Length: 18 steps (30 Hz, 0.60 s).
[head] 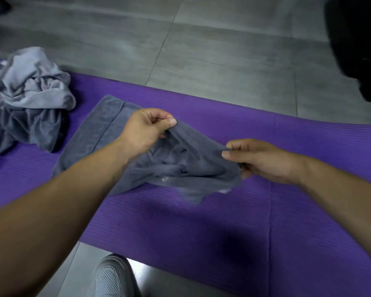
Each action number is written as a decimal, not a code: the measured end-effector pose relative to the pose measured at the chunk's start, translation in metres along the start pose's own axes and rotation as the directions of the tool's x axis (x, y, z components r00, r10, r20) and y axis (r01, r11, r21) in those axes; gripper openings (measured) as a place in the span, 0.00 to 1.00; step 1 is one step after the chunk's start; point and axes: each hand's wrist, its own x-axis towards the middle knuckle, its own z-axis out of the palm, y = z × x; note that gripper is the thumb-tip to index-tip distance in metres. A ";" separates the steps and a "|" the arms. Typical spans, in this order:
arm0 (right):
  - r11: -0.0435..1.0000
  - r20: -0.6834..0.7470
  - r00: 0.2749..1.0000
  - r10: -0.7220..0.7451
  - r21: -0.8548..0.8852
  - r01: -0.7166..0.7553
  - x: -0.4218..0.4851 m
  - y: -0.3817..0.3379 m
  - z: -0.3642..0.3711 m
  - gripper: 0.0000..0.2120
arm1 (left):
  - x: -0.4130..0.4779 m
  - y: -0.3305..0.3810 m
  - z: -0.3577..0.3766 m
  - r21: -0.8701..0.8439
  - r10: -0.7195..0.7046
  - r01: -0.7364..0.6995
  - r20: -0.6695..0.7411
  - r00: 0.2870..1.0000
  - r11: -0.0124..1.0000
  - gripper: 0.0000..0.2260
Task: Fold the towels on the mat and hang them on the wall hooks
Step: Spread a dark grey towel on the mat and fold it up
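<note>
Dark grey towel (107,125) on ribbed purple mat (223,221), pale grey-lilac crumpled towels (32,82), grey tiled floor (223,50).

Pinches the bunched edge of a dark grey terry towel (107,123) with left hand (144,129) and right hand (263,159), above a ribbed purple foam mat (223,221) with a crumpled heap of grey towels (30,86) at its left end.
</note>
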 end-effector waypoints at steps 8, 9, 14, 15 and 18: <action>0.991 -0.069 0.997 0.028 -0.128 -0.037 -0.054 0.002 -0.039 0.11 | 0.000 -0.011 0.007 0.107 -0.070 0.071 -0.013 0.997 0.992 0.07; 0.992 -0.116 0.993 0.012 -0.122 -0.026 -0.056 0.007 -0.039 0.11 | 0.001 -0.010 0.012 0.265 -0.044 0.037 0.021 0.999 0.964 0.04; 0.986 -0.216 0.964 -0.154 -0.103 0.134 -0.063 0.014 -0.042 0.08 | -0.024 0.026 0.071 0.574 0.171 -0.467 0.494 0.853 0.673 0.27; 0.984 -0.222 0.959 -0.174 -0.086 0.159 -0.065 0.011 -0.043 0.08 | -0.031 0.035 0.087 0.414 0.154 -0.451 0.579 0.801 0.791 0.27; 0.988 -0.206 0.968 -0.143 0.032 0.153 -0.075 0.006 -0.054 0.07 | -0.036 0.056 0.115 0.114 0.080 -0.200 0.650 0.755 0.973 0.10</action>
